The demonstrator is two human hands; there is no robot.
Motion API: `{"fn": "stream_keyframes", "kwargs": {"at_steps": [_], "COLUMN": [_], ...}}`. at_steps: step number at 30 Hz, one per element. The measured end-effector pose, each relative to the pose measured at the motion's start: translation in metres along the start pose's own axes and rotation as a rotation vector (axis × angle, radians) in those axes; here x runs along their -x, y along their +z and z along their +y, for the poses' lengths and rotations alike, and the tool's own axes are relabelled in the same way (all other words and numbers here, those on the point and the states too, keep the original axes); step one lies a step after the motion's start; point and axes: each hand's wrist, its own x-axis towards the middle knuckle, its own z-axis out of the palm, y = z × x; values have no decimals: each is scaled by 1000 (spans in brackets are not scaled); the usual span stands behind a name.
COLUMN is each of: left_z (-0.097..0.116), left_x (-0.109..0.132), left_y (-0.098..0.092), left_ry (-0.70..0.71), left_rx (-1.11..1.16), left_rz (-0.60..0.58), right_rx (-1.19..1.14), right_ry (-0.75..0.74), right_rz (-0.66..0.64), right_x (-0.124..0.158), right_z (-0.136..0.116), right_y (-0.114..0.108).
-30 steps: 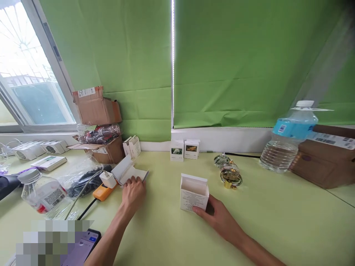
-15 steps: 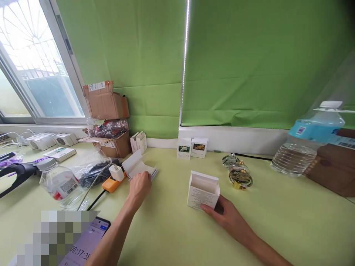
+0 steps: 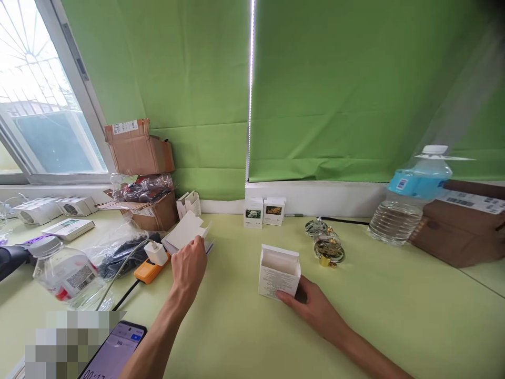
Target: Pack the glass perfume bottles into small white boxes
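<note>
Left hand [image 3: 188,272] has its fingers closed on the edge of a white folded card [image 3: 185,230], which tilts up off the surface [image 3: 394,321] right next to a white charger [image 3: 156,253] plugged into an orange power strip [image 3: 150,269]. Right hand [image 3: 311,308] is over on the other side, wrapped around the bottom corner of a small white box [image 3: 278,272] that stands upright with its top flaps open, so it looks like that grip is just keeping the box steady with the opening facing up. A couple of small boxes [image 3: 253,213] sit well back against the wall, out of the way of both hands.
</note>
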Motion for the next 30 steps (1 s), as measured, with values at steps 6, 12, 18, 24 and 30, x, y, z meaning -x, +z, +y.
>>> {"fn": "stream_keyframes", "kwargs": {"at_steps": [6,12,18,24,30], "left_z": [18,38,48,50,71], "left_x": [14,29,40,50,83], "left_y": [-10,-14,-12,-10,-17], "left_ry": [159,252,244,444,1005], "left_rx": [126,565,742,755,704], "left_rz": [234,436,519,762,657], "right_rx": [-25,53,28,250,-1], "right_ry": [-51,-46,-101,-480,-471], "right_rz": [63,207,286,606,164], "right_x": [-1,-6,-3,19,48], "right_z": [4,11,9,-12,-30], "right_y": [0,-1,0,2,27]}}
